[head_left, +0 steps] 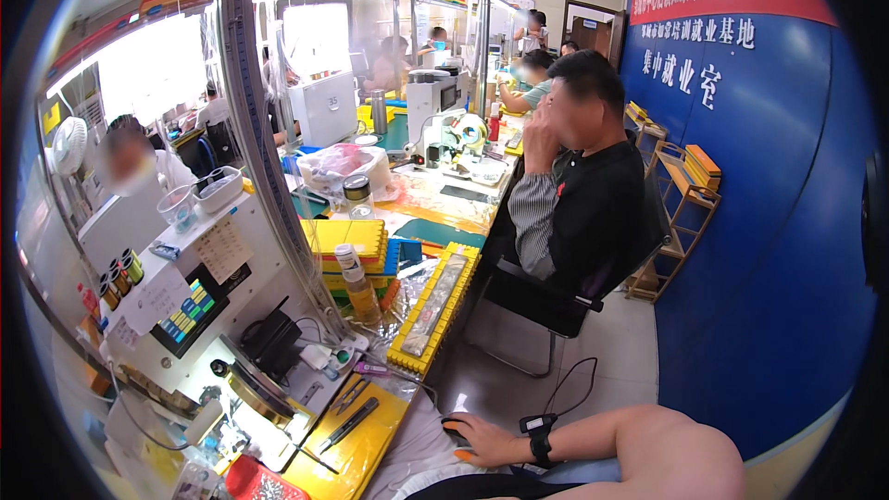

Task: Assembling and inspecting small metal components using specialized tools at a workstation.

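right hand (pixel 483 440) — lies flat, fingers spread, gripping nothing, on the lap beside the workbench edge | wrist band (pixel 540 437) on its wrist | left hand — out of sight | tweezers (pixel 349 423) near, on yellow tray (pixel 370 449)

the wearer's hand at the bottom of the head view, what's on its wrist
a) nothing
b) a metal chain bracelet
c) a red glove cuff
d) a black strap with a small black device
d: the hand lies palm down at the workbench edge, and a black wrist strap carrying a small black device wraps the wrist just behind it.
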The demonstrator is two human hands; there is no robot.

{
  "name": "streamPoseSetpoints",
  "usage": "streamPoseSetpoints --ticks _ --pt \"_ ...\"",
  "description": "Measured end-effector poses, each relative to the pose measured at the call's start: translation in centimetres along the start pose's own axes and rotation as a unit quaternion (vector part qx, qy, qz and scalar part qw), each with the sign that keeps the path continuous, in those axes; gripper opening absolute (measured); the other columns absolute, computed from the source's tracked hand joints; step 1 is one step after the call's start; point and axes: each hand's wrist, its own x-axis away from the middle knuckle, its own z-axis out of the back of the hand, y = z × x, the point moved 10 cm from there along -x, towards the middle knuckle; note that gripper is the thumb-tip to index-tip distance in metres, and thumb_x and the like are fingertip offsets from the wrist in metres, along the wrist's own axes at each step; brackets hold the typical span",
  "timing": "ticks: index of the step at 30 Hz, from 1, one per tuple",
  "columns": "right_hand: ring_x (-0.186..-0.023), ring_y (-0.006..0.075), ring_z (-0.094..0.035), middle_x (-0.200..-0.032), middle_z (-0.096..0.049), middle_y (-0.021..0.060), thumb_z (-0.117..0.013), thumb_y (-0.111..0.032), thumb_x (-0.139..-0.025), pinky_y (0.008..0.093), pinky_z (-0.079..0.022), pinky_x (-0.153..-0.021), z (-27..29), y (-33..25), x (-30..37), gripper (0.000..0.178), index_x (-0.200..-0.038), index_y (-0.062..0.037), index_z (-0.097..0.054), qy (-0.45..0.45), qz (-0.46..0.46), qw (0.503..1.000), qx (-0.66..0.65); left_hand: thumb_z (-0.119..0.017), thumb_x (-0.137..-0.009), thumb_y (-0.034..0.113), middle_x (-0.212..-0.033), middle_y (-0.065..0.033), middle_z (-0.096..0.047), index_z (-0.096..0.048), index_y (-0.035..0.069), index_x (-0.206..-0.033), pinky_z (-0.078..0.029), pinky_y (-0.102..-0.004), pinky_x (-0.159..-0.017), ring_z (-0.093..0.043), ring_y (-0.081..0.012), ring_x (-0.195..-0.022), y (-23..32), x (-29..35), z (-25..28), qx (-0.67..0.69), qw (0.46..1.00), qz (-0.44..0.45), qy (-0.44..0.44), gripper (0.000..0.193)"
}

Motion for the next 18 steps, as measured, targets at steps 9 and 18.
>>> streamPoseSetpoints --ticks 9,18 --pt "-0.137 0.0433 -0.044 -0.152 -0.038 0.0218 -0.067 -0.033 -0.095 0.0467 -0.041 -0.114 -0.1 -0.4 0.0 0.068 -0.151 -0.0063 -0.04 -0.016 -0.008 1.0 0.012 -0.061 -0.104 0.023 -0.109 -0.0206 -0.065 -0.069 0.008 -0.114 -0.048 -0.0462 -0.085 -0.066 -0.0311 -0.092 1.2 -5.2 0.5 -0.047 0.995 0.046 0.071 0.019" --pt "-0.134 0.0449 -0.046 -0.15 -0.039 0.0243 -0.07 -0.029 -0.093 0.0479 -0.04 -0.114 -2.1 1.7 0.0 0.07 -0.15 -0.0035 -0.04 -0.035 0.016 0.996 -0.077 -0.061 -0.104 0.024 -0.11 -0.0233 -0.063 -0.057 0.011 -0.108 -0.046 -0.0415 -0.084 -0.067 -0.03 -0.093 4.0 -11.8 2.2 -0.162 0.984 0.066 -0.043 0.013"
